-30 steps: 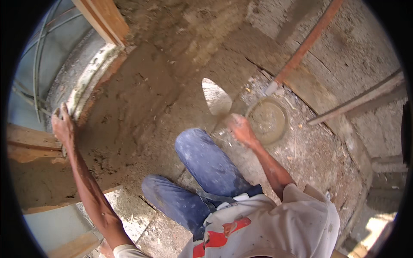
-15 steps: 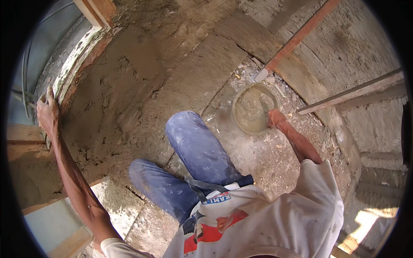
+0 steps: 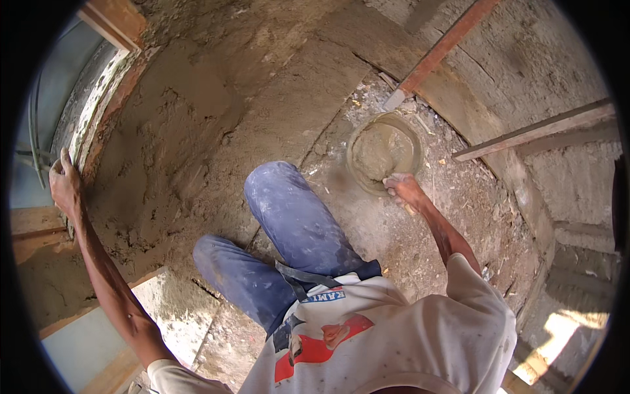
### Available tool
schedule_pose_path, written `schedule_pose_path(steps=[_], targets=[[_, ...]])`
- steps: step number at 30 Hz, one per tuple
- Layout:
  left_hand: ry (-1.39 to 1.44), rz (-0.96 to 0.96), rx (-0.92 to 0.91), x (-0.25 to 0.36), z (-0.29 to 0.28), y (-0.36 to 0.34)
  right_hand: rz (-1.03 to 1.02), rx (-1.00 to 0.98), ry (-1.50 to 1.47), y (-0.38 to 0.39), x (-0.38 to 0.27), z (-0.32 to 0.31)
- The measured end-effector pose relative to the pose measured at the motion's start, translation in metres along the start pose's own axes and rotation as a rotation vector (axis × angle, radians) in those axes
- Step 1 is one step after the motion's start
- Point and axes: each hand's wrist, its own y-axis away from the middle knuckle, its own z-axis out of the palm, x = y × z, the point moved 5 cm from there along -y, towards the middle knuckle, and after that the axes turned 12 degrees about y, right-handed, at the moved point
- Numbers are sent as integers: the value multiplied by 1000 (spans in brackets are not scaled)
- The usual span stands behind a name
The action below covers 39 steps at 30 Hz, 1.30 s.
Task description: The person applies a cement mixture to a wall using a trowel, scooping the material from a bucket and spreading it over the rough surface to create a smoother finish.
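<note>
Head view: blue-jeaned knees (image 3: 289, 220) bent. Right hand (image 3: 401, 188) clenched at near rim of round bucket (image 3: 415, 146), grip contents hidden; grey-brown mortar (image 3: 371, 151) inside. Left hand (image 3: 67, 186) at ledge (image 3: 98, 118), can't tell if gripping. Reddish timber (image 3: 445, 51) beyond bucket.

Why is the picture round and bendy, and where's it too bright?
Head view: a fisheye lens makes a round picture with black corners, and the pale ledge by the left hand curves; also in the head view, the lower-right sunlit patch glares nearly white, while the bucket sits in softer light.
</note>
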Motion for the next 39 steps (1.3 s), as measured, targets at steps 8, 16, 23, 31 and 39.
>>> schedule_pose_path(steps=[8,16,23,31,39], targets=[[51,23,42,20,-12,17,77,43,-258,19,5,17],[67,90,140,11,-18,13,-366,133,-778,95,-140,17],[-43,703,297,27,-102,12,-1228,484,-1082,179,-335,31],[-330,1011,927,28,-311,-40,-1067,1497,-685,110,-524,112],[-281,994,835,12,-310,-55,-1533,437,-194,141,-427,371]])
